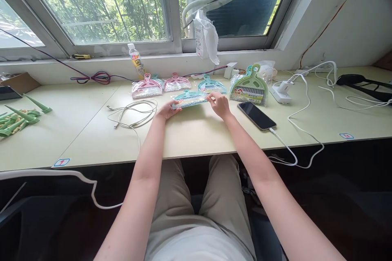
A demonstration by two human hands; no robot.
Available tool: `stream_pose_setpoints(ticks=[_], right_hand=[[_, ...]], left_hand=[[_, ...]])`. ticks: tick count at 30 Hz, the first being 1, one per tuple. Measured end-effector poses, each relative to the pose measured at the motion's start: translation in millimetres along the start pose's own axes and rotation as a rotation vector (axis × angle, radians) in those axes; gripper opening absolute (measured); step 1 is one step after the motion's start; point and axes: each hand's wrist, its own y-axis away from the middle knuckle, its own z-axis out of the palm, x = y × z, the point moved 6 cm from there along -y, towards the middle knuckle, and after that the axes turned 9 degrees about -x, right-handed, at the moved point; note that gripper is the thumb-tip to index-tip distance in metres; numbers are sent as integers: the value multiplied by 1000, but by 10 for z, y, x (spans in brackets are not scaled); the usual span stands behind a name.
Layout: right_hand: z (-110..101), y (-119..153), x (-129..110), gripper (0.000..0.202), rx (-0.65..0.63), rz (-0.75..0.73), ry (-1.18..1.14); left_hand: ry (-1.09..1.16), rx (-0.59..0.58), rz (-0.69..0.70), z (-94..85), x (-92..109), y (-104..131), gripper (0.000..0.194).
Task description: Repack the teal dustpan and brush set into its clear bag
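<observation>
Between my hands is a blue dustpan and brush set point(191, 100) in clear plastic wrap, held just over the desk. My left hand point(168, 110) grips its left end, thumb on top. At its right end, my right hand point(218, 102) pinches the wrap with closed fingers. Behind it lie a packed blue set point(212, 85), a packed pink set point(177, 83) and another pink set point(147, 87) with a bit of blue showing behind. Larger green dustpan sets point(249, 87) in wrap lean together right of my right hand.
A phone point(256, 115) on a white charging cable lies to the right, near a power strip point(280, 93). On the left are a coiled cable point(134, 113) and green plastic pieces point(20, 120). A bottle point(136, 61) stands by the window. The desk's front edge point(196, 155) runs above my lap.
</observation>
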Motion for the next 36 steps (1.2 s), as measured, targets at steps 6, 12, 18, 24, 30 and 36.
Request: stream_pose_setpoints(ticks=[6, 12, 18, 24, 30, 36], right_hand=[[-47, 7, -53, 27, 77, -63, 240], [-102, 71, -178, 35, 180, -201, 398], [-204, 100, -256, 37, 267, -207, 366], [-198, -12, -95, 35, 213, -75, 51], [40, -70, 216, 53, 49, 196, -509], [208, -69, 368, 40, -47, 348, -785]], left_hand=[[-115, -43, 38, 37, -28, 18, 29], [-232, -165, 82, 63, -67, -47, 12], [-267, -277, 126, 144, -69, -76, 21], [-332, -300, 131, 287, -50, -35, 26], [-352, -271, 166, 303, -46, -11, 30], [-417, -284, 118, 295, -80, -57, 42]])
